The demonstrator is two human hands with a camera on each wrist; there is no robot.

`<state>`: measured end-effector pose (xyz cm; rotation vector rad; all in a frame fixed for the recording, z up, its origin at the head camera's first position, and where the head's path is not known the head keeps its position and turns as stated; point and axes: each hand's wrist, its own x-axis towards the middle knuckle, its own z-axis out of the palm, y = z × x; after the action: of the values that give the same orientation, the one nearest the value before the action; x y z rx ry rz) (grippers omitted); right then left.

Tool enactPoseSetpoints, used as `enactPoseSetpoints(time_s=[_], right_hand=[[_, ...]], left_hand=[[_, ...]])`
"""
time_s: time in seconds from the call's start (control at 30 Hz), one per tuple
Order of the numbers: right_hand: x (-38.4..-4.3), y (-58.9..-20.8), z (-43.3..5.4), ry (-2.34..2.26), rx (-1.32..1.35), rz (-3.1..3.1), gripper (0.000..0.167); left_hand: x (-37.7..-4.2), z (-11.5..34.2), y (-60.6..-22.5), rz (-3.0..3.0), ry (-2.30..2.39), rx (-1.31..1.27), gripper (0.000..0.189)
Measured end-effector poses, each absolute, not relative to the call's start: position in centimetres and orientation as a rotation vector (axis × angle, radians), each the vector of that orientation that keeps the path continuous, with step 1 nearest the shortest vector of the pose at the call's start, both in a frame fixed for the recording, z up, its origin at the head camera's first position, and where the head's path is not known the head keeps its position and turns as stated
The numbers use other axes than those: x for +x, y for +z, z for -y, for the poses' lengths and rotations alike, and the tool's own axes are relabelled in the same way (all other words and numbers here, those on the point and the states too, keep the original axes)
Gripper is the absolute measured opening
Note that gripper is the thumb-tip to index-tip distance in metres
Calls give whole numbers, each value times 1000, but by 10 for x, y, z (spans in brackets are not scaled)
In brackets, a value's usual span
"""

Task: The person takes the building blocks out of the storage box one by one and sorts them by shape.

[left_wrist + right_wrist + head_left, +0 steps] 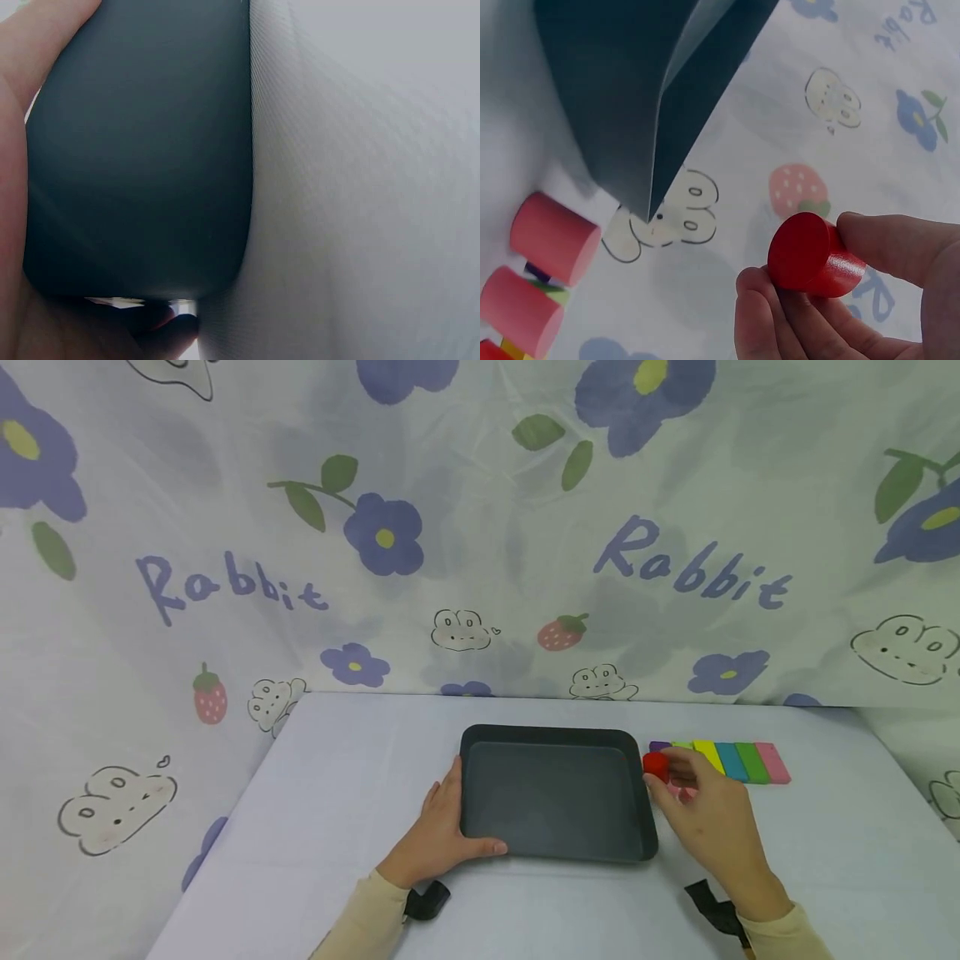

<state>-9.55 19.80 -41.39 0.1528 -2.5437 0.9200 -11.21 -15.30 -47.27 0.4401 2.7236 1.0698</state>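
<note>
A dark grey rectangular baking tray [558, 797] lies on the table. My left hand [442, 831] holds its near left corner, fingers along the left side and thumb at the front rim. In the left wrist view, the tray's outer wall [150, 165] sits against that hand. My right hand [708, 810] pinches a red cylindrical block [814, 255] between thumb and fingers, just off the tray's right rim. Below it in the right wrist view are a pink cylinder [555, 238], a second pink cylinder [521, 311] and part of a red piece [491, 351].
Coloured flat blocks stand in a row right of the tray, among them a yellow one [708, 753], a blue one [731, 762], a green one [752, 763] and a pink one [772, 763]. A patterned cloth [480, 585] hangs behind the white table [360, 760].
</note>
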Motion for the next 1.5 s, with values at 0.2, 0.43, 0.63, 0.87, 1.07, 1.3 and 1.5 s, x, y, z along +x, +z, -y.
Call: enactPoseSetpoints(time_s=[0.2, 0.43, 0.63, 0.87, 1.07, 1.3, 1.5], right_hand=[[-96, -412, -211, 921, 126, 2509, 42], [-96, -407, -224, 902, 66, 2515, 39], [-97, -404, -238, 859, 1, 2555, 40], [-96, -406, -253, 834, -55, 2549, 40], [-97, -407, -267, 811, -135, 2579, 41], [-99, -410, -282, 847, -263, 2679, 50], [-102, -414, -287, 850, -351, 2743, 57]], left_hand=[[-112, 153, -472, -2717, 1072, 420, 139], [-111, 155, -474, -2712, 1078, 419, 138], [-110, 155, -473, -2715, 1083, 426, 138], [-112, 153, -471, -2720, 1065, 434, 139], [-112, 153, -473, -2727, 1065, 437, 139], [-112, 152, -473, -2729, 1076, 446, 139], [-113, 153, -475, -2726, 1060, 439, 140]])
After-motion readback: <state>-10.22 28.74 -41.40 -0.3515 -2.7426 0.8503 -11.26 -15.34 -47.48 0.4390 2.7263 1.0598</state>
